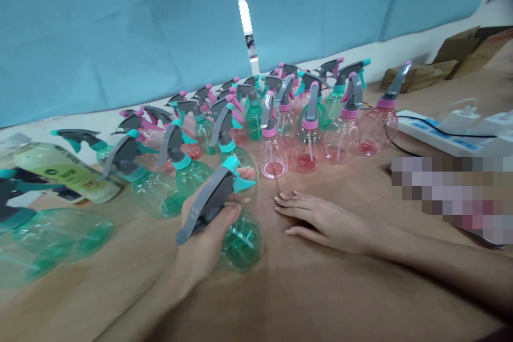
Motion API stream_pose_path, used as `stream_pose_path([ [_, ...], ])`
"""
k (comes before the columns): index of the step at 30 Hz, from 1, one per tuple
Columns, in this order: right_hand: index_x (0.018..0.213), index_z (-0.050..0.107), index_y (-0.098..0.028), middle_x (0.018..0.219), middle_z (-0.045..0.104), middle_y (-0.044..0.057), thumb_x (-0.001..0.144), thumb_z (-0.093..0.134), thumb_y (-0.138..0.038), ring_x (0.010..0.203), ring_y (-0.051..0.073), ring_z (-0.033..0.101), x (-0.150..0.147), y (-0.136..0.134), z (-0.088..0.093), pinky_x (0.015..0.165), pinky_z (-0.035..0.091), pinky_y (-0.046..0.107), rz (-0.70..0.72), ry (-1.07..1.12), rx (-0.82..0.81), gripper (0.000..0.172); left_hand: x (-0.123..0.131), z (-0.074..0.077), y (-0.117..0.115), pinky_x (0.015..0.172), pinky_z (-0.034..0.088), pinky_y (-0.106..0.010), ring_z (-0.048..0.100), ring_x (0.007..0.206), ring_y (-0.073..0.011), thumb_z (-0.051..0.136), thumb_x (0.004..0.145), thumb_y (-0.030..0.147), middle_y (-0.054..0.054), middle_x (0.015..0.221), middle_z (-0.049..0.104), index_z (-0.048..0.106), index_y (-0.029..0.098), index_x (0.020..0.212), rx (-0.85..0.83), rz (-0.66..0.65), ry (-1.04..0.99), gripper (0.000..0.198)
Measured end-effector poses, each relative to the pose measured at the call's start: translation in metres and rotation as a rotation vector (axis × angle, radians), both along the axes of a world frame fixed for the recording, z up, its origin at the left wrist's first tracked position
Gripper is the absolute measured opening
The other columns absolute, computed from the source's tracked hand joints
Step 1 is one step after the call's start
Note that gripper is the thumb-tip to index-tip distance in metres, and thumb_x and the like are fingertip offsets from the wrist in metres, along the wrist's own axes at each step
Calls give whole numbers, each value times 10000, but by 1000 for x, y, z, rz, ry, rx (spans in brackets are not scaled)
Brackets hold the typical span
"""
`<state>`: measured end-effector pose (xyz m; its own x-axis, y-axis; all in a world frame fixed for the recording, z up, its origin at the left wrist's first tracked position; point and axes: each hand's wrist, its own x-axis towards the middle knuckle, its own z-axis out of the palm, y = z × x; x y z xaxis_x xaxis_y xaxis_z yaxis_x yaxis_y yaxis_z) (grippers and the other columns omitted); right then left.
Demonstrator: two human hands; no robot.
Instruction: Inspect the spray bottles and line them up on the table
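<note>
My left hand (208, 240) is wrapped round the neck of a green spray bottle (243, 243) with a grey and turquoise trigger head. The bottle leans, its clear round base pointing toward the lower right. My right hand (316, 219) lies flat on the brown tabletop (320, 299), fingers stretched toward the held bottle, holding nothing. Just beyond it stands a pink spray bottle (273, 157) with a pink collar. A green spray bottle (194, 173) stands behind my left hand.
Several more green and pink spray bottles fill the back of the table. At the left, a pale green bottle (68, 168) leans over. On the right are a white power strip (436, 133) with plugs, a pixelated flat object (452, 192) and brown cardboard (473, 51).
</note>
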<state>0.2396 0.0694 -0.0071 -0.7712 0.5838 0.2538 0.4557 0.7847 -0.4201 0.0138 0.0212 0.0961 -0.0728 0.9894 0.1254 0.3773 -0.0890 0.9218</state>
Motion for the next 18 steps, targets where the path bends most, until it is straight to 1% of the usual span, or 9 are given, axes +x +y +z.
stream_pose_path([
  [1,1412,465,-142,1475,448,92,978,459,-422,1381,227,381,0,0,0,1169,277,429,1,-2,2,516,0,-1,0,864,450,-403,638,857,-266,610,685,321,-67,829,719,645,192,774,1,11,-5,161],
  [4,1416,458,-136,1480,441,93,981,451,-420,1383,225,376,0,0,0,1170,277,420,2,-10,8,519,-2,-2,-1,877,450,-424,638,894,-286,625,673,328,-82,859,737,653,185,826,-18,22,-23,212],
  [8,1415,463,-163,1473,451,83,977,463,-416,1379,227,385,0,0,-1,1164,287,430,-2,14,8,506,-1,1,-1,888,456,-423,647,941,-295,626,673,336,-87,882,746,659,185,861,-28,21,-32,243],
  [10,1410,471,-168,1469,457,83,975,469,-414,1377,230,388,1,0,-2,1162,292,436,-3,31,1,500,1,2,-1,906,456,-395,655,980,-278,624,686,317,-78,950,748,658,188,965,-20,1,-46,310],
  [12,1409,474,-171,1467,459,85,973,473,-414,1376,233,390,1,0,-2,1161,294,438,2,43,-7,499,3,3,0,881,476,-363,656,1018,-263,620,698,303,-73,1067,731,641,197,1071,-12,-30,-57,388],
  [15,1411,472,-173,1466,460,88,970,478,-415,1374,234,393,0,0,-2,1162,290,444,6,47,-10,503,5,5,0,840,499,-345,657,1025,-262,618,695,306,-79,1194,688,629,195,1118,-14,-54,-59,437],
  [18,1411,470,-160,1467,458,93,970,479,-417,1379,236,384,1,0,-2,1163,287,441,2,36,-8,511,5,7,1,831,506,-348,662,1006,-270,615,695,326,-85,1149,709,638,182,1098,-25,-35,-33,429],
])
